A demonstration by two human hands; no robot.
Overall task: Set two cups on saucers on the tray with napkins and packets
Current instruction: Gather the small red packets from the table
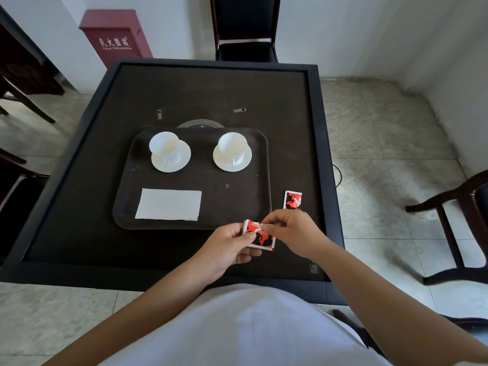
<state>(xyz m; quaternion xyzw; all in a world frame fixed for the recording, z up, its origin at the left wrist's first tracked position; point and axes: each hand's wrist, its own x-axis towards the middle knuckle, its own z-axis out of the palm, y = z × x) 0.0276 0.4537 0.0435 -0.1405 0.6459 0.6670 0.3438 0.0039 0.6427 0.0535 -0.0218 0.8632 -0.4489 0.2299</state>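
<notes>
Both hands pinch one packet (260, 235) just off the tray's (239, 207) near edge: left hand (229, 247) on its left side, right hand (293, 231) on its top. Second packet (292, 199) lies beside the tray's right edge; cups, saucers, napkin (169, 204) on the tray

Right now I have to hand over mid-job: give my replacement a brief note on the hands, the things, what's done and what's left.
Left hand and right hand both pinch one red printed packet just off the near edge of the dark plastic tray.
A second red packet lies on the black table, right of the tray.
Done: two white cups on saucers, one white napkin on the tray.
Left: both packets; only one napkin visible.
</notes>
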